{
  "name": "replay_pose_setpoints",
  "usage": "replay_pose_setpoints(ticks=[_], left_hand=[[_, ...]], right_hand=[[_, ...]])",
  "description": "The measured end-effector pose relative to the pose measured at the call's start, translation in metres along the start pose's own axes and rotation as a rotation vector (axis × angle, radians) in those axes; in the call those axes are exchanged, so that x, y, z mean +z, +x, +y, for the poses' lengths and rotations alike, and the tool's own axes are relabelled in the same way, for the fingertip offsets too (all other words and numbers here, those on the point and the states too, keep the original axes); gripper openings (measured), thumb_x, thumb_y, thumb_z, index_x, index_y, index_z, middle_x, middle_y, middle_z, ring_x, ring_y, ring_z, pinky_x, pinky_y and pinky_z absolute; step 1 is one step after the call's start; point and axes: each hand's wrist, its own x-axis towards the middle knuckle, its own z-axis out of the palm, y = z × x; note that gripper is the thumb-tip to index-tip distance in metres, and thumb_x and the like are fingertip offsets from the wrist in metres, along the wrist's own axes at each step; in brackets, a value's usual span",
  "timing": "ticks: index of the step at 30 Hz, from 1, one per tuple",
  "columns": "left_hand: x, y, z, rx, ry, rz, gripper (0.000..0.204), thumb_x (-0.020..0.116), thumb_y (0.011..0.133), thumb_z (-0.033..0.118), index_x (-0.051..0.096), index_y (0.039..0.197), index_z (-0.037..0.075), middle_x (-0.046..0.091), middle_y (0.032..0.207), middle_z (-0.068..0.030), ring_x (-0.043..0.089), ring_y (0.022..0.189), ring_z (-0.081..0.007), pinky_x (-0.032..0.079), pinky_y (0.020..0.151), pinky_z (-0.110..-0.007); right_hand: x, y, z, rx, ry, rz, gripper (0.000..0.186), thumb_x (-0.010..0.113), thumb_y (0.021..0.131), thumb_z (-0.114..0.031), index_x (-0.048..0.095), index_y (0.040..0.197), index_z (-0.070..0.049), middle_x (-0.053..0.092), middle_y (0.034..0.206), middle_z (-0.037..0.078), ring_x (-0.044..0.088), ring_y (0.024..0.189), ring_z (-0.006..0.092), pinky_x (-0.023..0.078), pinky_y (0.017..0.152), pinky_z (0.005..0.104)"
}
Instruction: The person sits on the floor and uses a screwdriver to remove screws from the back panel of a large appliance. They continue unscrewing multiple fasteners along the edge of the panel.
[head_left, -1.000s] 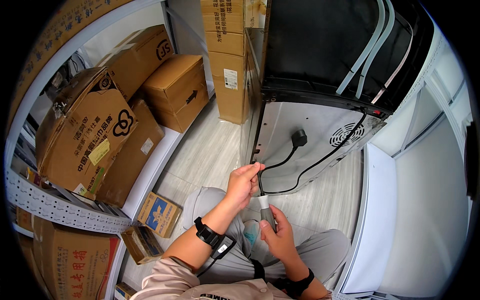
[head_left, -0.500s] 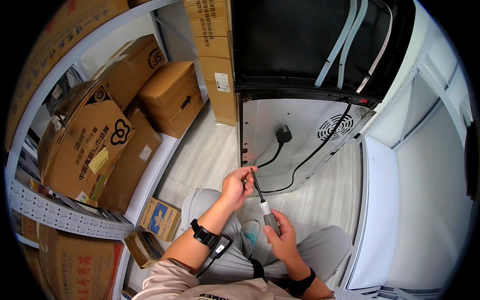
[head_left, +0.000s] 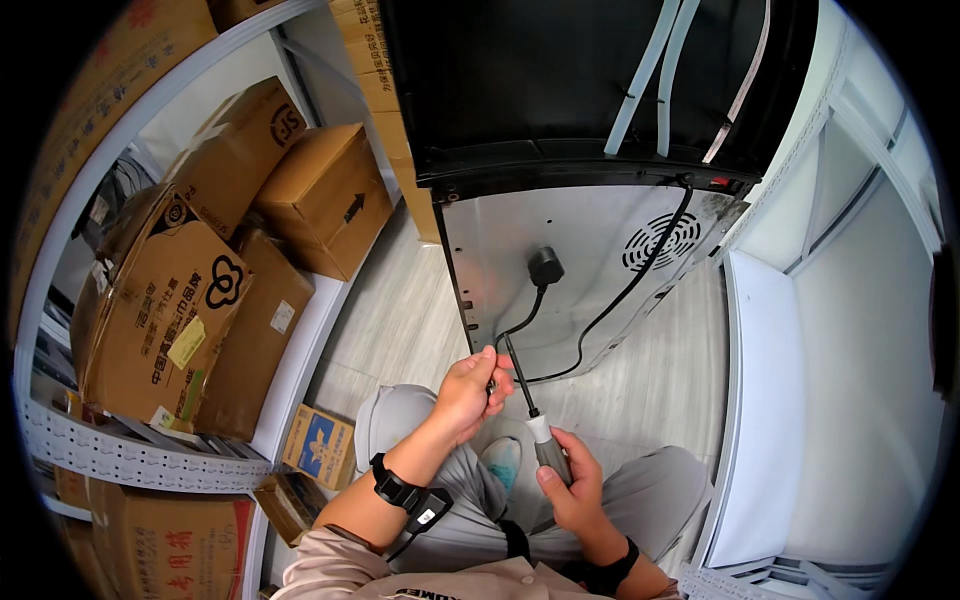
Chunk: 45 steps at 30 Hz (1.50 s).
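Observation:
My right hand [head_left: 572, 484] grips the grey and white handle of a screwdriver [head_left: 543, 437]. Its long dark shaft slants up and slightly left, toward the grey metal back panel [head_left: 490, 240] of a black-topped appliance. Beside the shaft, my left hand [head_left: 468, 396] is closed with thumb and fingers pinched; a small dark bit shows among the fingers, too little to name. A black plug [head_left: 545, 267] sits on the panel, its cord running down behind the screwdriver's tip. Whether that tip touches the panel I cannot tell.
Cardboard boxes [head_left: 325, 205] fill the metal shelving on the left. A small box with a blue picture [head_left: 318, 447] lies by my left knee. On the right stands a white shelf unit [head_left: 765, 420]. Pale tubes [head_left: 645, 75] run down the appliance's black upper back.
The view has shifted, so the appliance sits further left. Both hands and the screwdriver appear slightly lower, with the left hand's fingers still pinched and the right hand's grip kept.

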Motion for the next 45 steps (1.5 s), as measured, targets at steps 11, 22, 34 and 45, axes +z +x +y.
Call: replay_pose_setpoints(ticks=[11,22,34,45], left_hand=[[-0.007,-0.002,0.002,-0.096,-0.211,-0.143,0.052,0.026,0.101,0.053,0.041,0.072,0.013,0.034,0.057,0.0019,0.027,0.048,-0.0096,0.022,0.043,-0.024],[-0.008,-0.005,0.006,-0.056,-0.3,-0.156,0.032,0.04,0.101,0.034,0.04,0.078,0.014,0.037,0.067,0.0031,0.034,0.058,-0.0095,0.03,0.051,-0.023],[0.0,-0.011,0.011,0.062,-0.175,-0.127,0.021,0.055,0.097,0.016,0.061,0.102,-0.003,0.051,0.076,0.001,0.038,0.061,-0.0055,0.034,0.053,-0.021],[-0.004,-0.004,0.004,0.068,-0.149,-0.171,0.009,0.057,0.096,0.012,0.057,0.102,0.005,0.061,0.083,-0.0035,0.041,0.058,-0.0051,0.034,0.051,-0.02]], right_hand=[[-0.003,0.008,0.003,-0.097,-0.02,0.03,0.046,0.063,0.088,-0.014,0.048,0.127,0.005,0.054,0.1,0.008,0.051,0.082,0.0116,0.043,0.072,0.0245],[0.0,0.013,0.002,-0.147,-0.068,0.007,0.046,0.063,0.088,-0.016,0.05,0.126,0.005,0.052,0.093,0.008,0.049,0.078,0.0132,0.04,0.068,0.0252],[-0.001,0.007,0.004,-0.103,-0.026,0.014,0.048,0.062,0.088,-0.014,0.046,0.129,0.006,0.054,0.105,0.004,0.048,0.08,0.0062,0.04,0.068,0.0215],[0.002,0.009,0.007,-0.162,-0.029,0.04,0.045,0.063,0.086,-0.012,0.05,0.126,0.005,0.056,0.098,0.008,0.051,0.083,0.014,0.042,0.073,0.0262]])
